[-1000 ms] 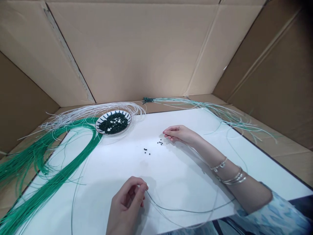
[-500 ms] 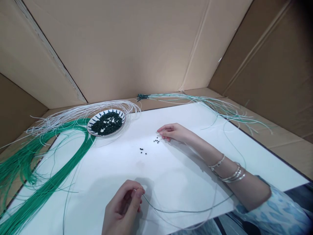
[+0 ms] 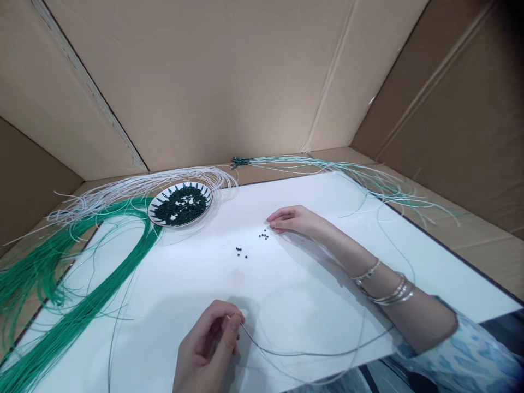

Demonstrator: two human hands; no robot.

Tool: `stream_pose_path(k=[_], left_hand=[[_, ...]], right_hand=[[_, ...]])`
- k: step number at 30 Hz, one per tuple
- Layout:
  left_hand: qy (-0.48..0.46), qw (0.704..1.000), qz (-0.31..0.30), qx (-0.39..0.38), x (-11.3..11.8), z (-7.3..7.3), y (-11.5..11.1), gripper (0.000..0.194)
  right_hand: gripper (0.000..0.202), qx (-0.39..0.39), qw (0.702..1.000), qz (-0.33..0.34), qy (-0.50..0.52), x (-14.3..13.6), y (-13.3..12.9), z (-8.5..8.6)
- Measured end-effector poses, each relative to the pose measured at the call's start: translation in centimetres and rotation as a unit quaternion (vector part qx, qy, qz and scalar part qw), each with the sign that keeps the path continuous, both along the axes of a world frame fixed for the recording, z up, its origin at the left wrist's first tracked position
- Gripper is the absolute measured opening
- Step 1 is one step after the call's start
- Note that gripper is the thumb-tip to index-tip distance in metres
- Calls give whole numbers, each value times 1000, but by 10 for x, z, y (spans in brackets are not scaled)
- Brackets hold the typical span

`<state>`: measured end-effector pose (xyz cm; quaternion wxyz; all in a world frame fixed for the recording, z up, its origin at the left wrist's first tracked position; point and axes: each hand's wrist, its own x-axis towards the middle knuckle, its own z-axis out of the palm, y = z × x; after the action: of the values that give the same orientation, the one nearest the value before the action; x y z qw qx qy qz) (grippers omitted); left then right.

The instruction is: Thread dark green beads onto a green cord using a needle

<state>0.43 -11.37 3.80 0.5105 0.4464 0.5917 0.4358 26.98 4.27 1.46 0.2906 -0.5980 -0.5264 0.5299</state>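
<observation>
At the front, my left hand (image 3: 210, 344) is closed, thumb and forefinger pinching the end of a thin green cord (image 3: 295, 353). A pale cord trails from the same fingers, and both run right toward the table's front edge. Farther back, my right hand (image 3: 292, 219) is low over the white board, thumb and fingertips drawn together. Whether a bead sits between them is too small to tell. Just in front of its fingertips lies a small cluster of black beads (image 3: 264, 235). A second small group of dark beads (image 3: 239, 249) lies to the left of it.
A patterned plate (image 3: 153, 217) of dark beads stands back left on the white board (image 3: 184, 273). Green cords (image 3: 118, 273) and white cords (image 3: 123, 188) lie around it. Finished-looking cords with dark ends (image 3: 286, 160) lie along the back. Cardboard walls (image 3: 229, 82) enclose the board.
The view has shifted slightly, moving everything a little to the right. Both hands keep almost the same pose, the left still pinching the cord.
</observation>
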Motion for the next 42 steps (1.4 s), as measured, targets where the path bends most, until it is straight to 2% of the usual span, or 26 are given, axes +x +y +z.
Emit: stream_pose_path(k=[11,16,20,27,33,42], left_hand=[[-14,1000,6,-23,1,4,0,43],[-11,1000,-13,-13,-1,-1,0,37],[-2,1000,-13,-10,-1,-4,0,34],[8,1000,-15,6,-1,-3,0,28],[1,1000,-18,-1,-2,-2,0,24],[0,1000,-15,-3,-2,-1,0,24]], right_hand=[[13,0,1000,14,-1,0,-4,6],[8,-10,996,89,-13,-7,-13,21],[8,20,989,135,-52,-21,-40,26],[29,146,976,52,-150,-36,-97,9],[32,197,966,29,-167,-35,-115,4],[51,226,962,2,-154,-46,-139,-9]])
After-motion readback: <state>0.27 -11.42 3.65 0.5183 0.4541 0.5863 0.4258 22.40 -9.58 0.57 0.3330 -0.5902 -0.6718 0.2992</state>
